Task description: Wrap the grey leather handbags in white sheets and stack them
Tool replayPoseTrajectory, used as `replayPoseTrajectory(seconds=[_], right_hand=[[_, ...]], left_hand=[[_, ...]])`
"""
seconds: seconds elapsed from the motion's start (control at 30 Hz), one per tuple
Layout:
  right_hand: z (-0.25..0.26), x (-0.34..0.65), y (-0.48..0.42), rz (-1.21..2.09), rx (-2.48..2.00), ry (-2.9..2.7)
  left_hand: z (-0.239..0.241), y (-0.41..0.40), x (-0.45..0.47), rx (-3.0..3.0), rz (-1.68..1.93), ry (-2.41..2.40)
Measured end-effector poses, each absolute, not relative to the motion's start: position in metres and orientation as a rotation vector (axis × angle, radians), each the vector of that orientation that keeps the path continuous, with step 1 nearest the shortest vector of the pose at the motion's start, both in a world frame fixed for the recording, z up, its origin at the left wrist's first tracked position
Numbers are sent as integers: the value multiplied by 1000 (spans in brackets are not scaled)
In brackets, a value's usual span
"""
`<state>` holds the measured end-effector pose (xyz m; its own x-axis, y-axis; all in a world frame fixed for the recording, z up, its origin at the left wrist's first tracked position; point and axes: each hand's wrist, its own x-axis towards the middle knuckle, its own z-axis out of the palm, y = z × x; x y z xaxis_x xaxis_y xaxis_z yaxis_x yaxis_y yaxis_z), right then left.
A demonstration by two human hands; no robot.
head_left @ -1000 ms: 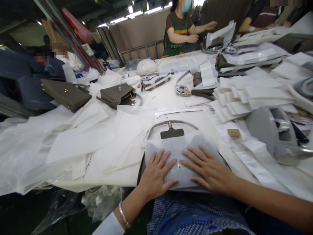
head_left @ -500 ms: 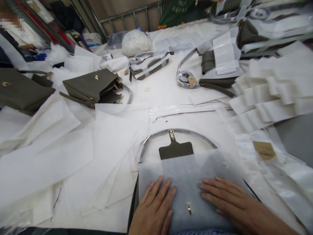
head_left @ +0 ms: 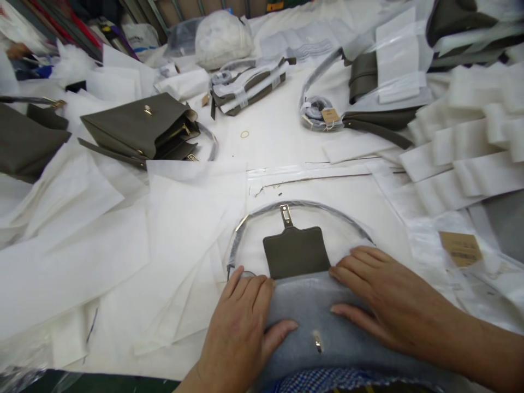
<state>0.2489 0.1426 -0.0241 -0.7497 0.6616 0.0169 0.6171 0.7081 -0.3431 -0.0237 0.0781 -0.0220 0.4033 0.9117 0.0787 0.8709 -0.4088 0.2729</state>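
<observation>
A handbag lies in front of me, its face covered by a translucent sheet of paper (head_left: 301, 305). Through a slit in the sheet pokes a small gold clasp (head_left: 317, 344). Beyond the upper edge extends the dark olive flap (head_left: 297, 252) with a gold-framed tab, and a plastic-wrapped handle (head_left: 313, 204) arches around it. My left hand (head_left: 241, 327) hooks its fingers over the paper's upper edge left of the flap, thumb on the front. My right hand (head_left: 380, 297) does likewise on the right. Their fingertips are partly hidden behind the edge.
Loose white sheets (head_left: 98, 262) cover the left side. Two olive handbags (head_left: 135, 123) lie at the far left, one open. Wrapped bag parts (head_left: 249, 87) sit at the back. Folded white foam strips (head_left: 470, 153) and a brown label (head_left: 460, 248) are on the right.
Both hands have moved from lying flat on the paper up to its upper edge, with fingers now bent over it. The paper's upper edge sits lower, showing more of the flap.
</observation>
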Motion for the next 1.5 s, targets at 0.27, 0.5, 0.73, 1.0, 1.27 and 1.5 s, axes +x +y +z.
replayPoseTrajectory(seconds=[0.27, 0.5, 0.73, 1.0, 1.27, 1.5], right_hand=[[-13, 252, 150, 610, -945, -2784], [-30, 246, 154, 576, -999, -2801], [-46, 246, 140, 275, -949, -2723], [-37, 246, 141, 403, -1070, -2749], [-18, 246, 148, 544, -959, -2724], [-41, 247, 149, 502, -1019, -2786]], left_hand=[[-13, 75, -28, 2448, 351, 1526], [-24, 90, -22, 2451, 284, 1588], [-37, 84, -16, 2618, 401, 1630], [-27, 83, -13, 2424, 179, 1616], [-11, 87, -19, 2340, 148, 1525], [-31, 95, -24, 2281, 81, 1521]])
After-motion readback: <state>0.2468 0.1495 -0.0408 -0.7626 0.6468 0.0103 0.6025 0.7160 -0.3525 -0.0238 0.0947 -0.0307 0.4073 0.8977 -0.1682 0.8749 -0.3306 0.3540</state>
